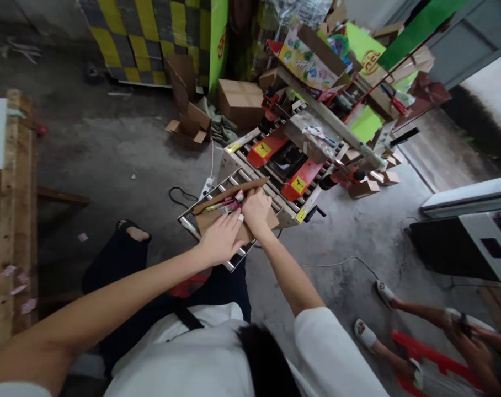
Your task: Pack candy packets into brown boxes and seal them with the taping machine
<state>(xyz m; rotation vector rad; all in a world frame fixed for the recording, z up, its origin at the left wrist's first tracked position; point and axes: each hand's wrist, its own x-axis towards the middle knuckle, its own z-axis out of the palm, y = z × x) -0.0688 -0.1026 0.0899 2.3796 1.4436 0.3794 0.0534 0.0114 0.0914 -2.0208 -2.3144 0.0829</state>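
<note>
A small cardboard box [207, 220] lies with its top flaps raised on the metal rollers in front of me. Pink and magenta packaged items [230, 204] show inside it, along with something yellow-green. My left hand [222, 236] rests on the box's near flap, its fingers stretched toward the contents and a white band around one finger. Close beside it, at the box's right end, is my right hand [256, 210]. Its fingers are bent down into the box, and whatever they grip is hidden.
Beyond the box stands a roller-conveyor machine [286, 165] with orange guides. Above it sits a shelf with a printed carton [310, 58]. Brown cartons [240, 102] stand on the floor behind. A wooden frame [16, 220] is at left. Another person's legs [424, 314] show at right.
</note>
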